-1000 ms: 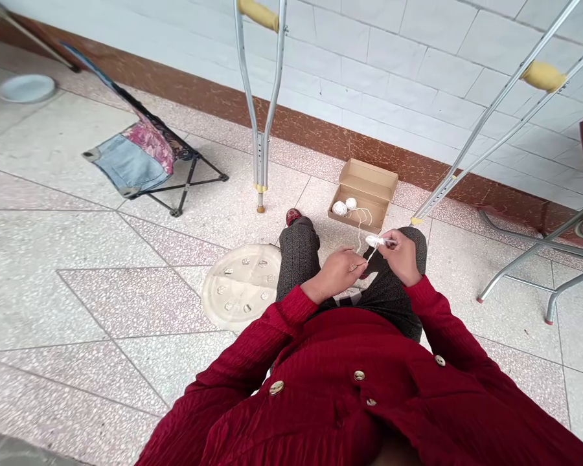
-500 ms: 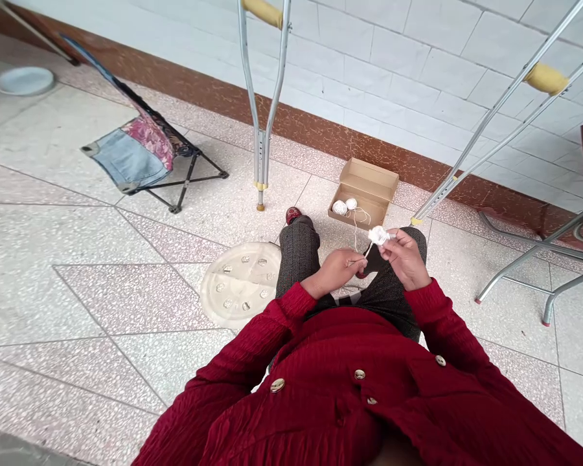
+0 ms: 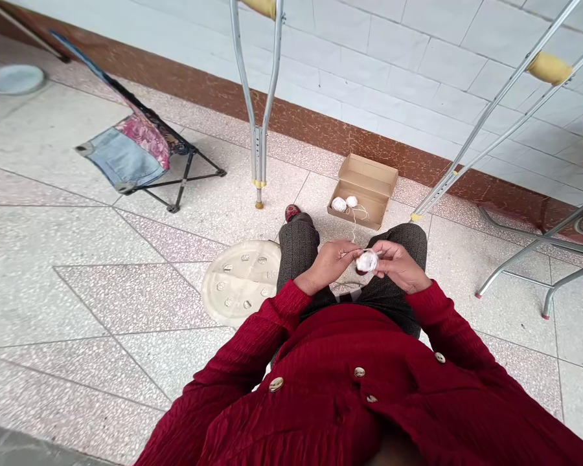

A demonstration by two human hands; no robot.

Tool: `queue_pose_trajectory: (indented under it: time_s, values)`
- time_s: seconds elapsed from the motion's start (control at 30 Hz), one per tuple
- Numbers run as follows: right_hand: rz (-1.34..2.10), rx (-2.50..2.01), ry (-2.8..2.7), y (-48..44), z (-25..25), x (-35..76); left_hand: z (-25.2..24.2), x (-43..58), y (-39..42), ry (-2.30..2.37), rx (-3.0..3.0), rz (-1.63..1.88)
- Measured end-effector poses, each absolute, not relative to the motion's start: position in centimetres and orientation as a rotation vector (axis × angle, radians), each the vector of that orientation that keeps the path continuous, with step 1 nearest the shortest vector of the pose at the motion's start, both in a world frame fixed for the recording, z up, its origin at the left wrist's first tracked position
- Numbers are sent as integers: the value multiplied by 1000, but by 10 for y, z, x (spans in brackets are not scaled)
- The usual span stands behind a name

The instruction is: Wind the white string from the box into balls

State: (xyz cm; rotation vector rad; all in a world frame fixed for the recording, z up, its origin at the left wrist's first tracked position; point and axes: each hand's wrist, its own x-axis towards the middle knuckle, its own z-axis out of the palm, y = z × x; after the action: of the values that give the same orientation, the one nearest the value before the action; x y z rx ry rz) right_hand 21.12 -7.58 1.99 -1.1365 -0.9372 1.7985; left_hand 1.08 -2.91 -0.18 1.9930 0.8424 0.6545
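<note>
My right hand point(image 3: 399, 264) is closed on a small white ball of yarn point(image 3: 367, 261), held over my lap between the knees. Just left of it, my left hand point(image 3: 334, 260) pinches the strand of yarn point(image 3: 354, 231) that runs up to the open cardboard box point(image 3: 335, 211) on the floor. Inside the box lie two white yarn balls, a larger one point(image 3: 339, 204) and a smaller one point(image 3: 352, 201), with loose loops beside them. The two hands are close together, with the fingertips of both near the held ball.
One metal crutch point(image 3: 259, 145) stands left of the box, another point(image 3: 447, 181) leans at the right. A folding stool point(image 3: 126, 155) is at the left, a metal-legged chair point(image 3: 547, 259) at the right. A round cream mat point(image 3: 238, 298) lies by my left leg.
My right hand has lowered the yarn ball and brought it left, close to my left hand. My left hand has risen slightly, still pinching the strand.
</note>
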Motion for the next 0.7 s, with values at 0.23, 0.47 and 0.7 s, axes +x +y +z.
queue_pose_trajectory:
  time_s: [0.23, 0.47, 0.7]
  values:
    - [1035, -1517, -1155, -50, -1, 222, -4, 20, -43, 832, 2081, 549]
    - [1513, -1382, -1492, -76, -14, 209, 4, 1, -27, 810, 2387, 526]
    - [1690, -1153, -856, -72, 17, 216, -1, 9, -29, 872, 1999, 639]
